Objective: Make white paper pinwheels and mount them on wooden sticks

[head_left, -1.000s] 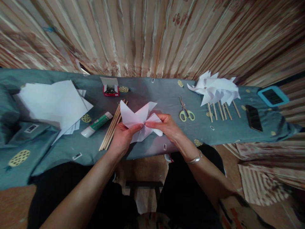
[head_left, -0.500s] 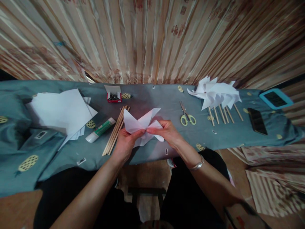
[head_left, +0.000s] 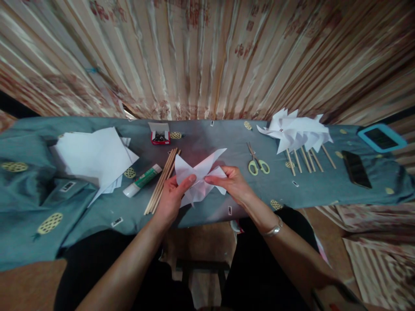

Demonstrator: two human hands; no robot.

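Note:
Between my hands is a white paper pinwheel (head_left: 207, 166) with folded, pointed blades, held above the front of the table. My left hand (head_left: 175, 190) grips its left side, the thumb lying on top near the middle and the fingers hidden underneath. On the other side, my right hand (head_left: 230, 183) pinches the paper close to the centre. Beside my left hand lies a bundle of wooden sticks (head_left: 164, 179). A green and white glue tube (head_left: 142, 180) is just left of the sticks. Scissors (head_left: 257, 162) with pale green handles rest to the right.
A stack of white paper (head_left: 94, 153) lies at left. An open red box (head_left: 160, 137) of small dark metal pieces stands at the back. Finished pinwheels (head_left: 300, 131) on sticks, a dark phone (head_left: 355, 168) and a blue-framed device (head_left: 382, 137) are at right. A curtain (head_left: 201, 60) hangs behind.
My left thumb has drawn back slightly from the pinwheel's centre, opening a small gap between my two thumbs. The whole view has shifted a little.

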